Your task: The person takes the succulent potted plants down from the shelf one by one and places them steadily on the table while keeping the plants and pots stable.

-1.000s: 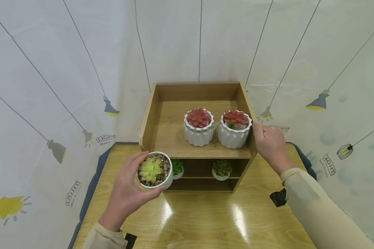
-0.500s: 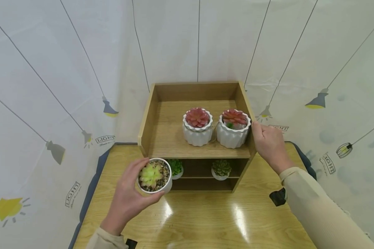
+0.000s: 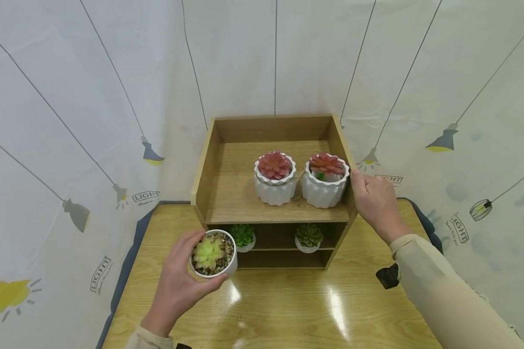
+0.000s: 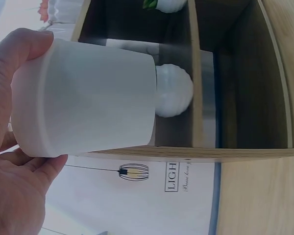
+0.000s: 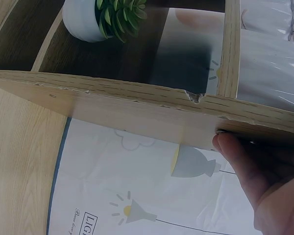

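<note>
In the head view, my left hand (image 3: 174, 286) holds a white pot (image 3: 232, 267) with a pale green succulent (image 3: 207, 252) set in gravel. Its thumb and fingers wrap the rim. This pot is in front of the left end of a wooden shelf (image 3: 231, 182), near the middle compartment. The left wrist view shows the pot's smooth side (image 4: 98, 98), with a small white pot (image 4: 174, 90) behind it in the shelf. My right hand (image 3: 377, 206) grips the shelf's right side panel with curled fingers; in the right wrist view a fingertip (image 5: 225, 142) touches the panel's outer face.
Two white fluted pots (image 3: 275, 190) (image 3: 323, 191) with red succulents stand on the shelf's top deck, centre and right. Two small green succulents (image 3: 242, 235) (image 3: 309, 236) sit in the compartment below. A wooden table (image 3: 279, 305) carries the shelf; a printed cloth (image 3: 236, 58) hangs behind.
My left hand has lowered the potted succulent from the top deck's front edge to about the middle compartment's height. The right hand stays at the side panel; the view has shifted slightly.
</note>
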`<state>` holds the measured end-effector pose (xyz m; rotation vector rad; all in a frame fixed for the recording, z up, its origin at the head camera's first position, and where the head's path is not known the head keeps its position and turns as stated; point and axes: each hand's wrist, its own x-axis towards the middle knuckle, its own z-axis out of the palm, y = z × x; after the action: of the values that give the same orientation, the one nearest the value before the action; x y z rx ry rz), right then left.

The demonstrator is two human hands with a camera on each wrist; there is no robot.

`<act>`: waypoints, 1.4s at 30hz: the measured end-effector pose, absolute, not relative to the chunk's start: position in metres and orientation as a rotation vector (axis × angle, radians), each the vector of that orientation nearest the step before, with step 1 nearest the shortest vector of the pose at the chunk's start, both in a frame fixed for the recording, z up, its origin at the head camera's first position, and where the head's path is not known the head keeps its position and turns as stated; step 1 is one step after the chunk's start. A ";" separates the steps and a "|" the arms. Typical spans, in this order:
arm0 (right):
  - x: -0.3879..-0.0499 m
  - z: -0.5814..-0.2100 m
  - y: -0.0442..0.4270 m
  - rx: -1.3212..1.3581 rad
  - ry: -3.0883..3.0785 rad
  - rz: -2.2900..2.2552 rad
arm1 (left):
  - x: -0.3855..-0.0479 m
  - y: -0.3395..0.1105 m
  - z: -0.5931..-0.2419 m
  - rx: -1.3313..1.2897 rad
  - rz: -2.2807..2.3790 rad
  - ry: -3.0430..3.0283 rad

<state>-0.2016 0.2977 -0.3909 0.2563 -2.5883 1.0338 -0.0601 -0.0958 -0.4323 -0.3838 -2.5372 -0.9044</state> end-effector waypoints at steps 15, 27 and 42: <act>-0.201 -0.389 0.295 0.255 -2.585 1.037 | -0.051 -0.100 -0.456 -0.298 -0.916 -2.557; -0.202 -0.390 0.296 0.248 -2.585 1.036 | -0.049 -0.103 -0.476 -0.221 -0.967 -2.575; -0.202 -0.390 0.296 0.253 -2.572 1.023 | -0.049 -0.102 -0.501 -0.193 -1.026 -2.570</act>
<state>-0.2022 0.2962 -0.3902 0.2526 -2.5718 1.0233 -0.0487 -0.1020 -0.5014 -0.1935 -2.5696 -1.0261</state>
